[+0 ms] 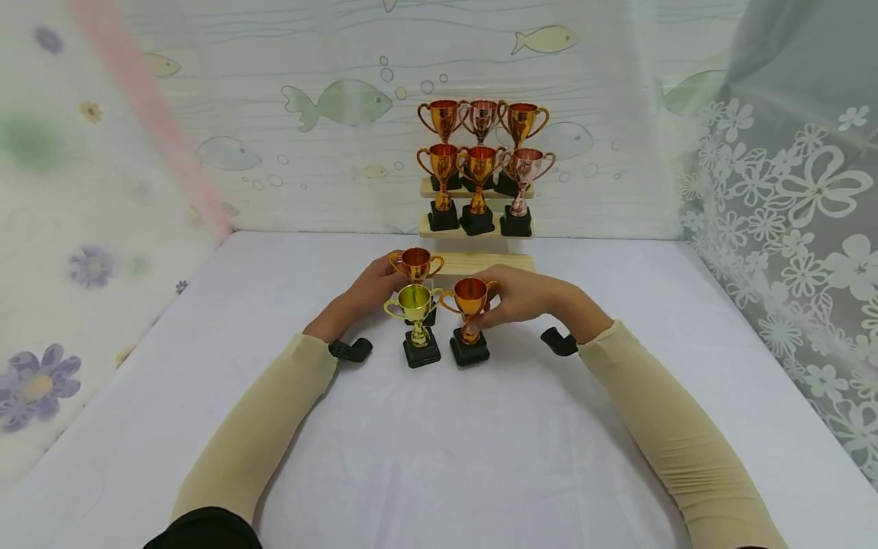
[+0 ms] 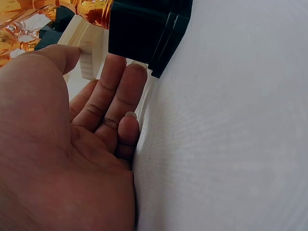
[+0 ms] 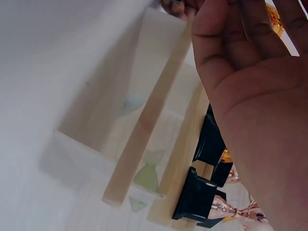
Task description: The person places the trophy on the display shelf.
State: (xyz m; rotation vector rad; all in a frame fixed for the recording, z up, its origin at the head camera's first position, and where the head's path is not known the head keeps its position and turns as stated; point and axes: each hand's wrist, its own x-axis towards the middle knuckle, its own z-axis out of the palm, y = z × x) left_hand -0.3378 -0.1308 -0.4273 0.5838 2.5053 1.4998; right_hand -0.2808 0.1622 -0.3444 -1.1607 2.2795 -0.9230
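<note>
- while the right hand pinches the shiny orange two-handled cup trophy by its stem, before the pale wooden stand, what could go wrong?

- its left handle is just beside, maybe touching, the shiny yellow-gold cup trophy; a careless swing could hook the handles and tip both.

- and the left hand?

- its fingers are loosely bent, the thumb apart, near the square black base of the rear orange trophy. whether they touch, i cannot tell; a blind push could topple it.
</note>
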